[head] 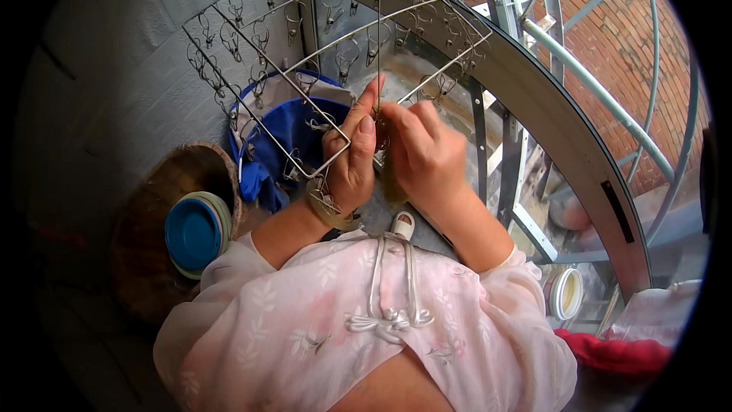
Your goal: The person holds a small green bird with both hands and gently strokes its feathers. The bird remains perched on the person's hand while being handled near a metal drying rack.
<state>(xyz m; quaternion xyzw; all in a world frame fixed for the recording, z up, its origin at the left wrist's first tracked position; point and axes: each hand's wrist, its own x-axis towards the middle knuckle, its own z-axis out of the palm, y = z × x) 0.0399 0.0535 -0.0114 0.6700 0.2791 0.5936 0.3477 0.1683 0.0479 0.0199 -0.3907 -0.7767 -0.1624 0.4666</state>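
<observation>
A metal hanging drying rack (329, 37) with wire bars and many small clips spans the view before me. My left hand (354, 154) is at its near corner, with index finger and thumb pointing up beside a thin upright cord or wire (379, 40). Close on the right, my right hand (420, 146) has its fingertips bent against the foot of that cord. A small dark reddish thing and something yellow-green (393, 177) show partly between the hands; what they are I cannot tell. A bangle (329, 214) circles my left wrist, and clips hang near it.
Beyond the left hand stands a blue fabric basket (297, 120). At left a brown tub (166, 206) has blue and green basins (194, 232) by its rim. A window frame (572, 120) curves along the right, with a metal ladder (517, 183) behind it.
</observation>
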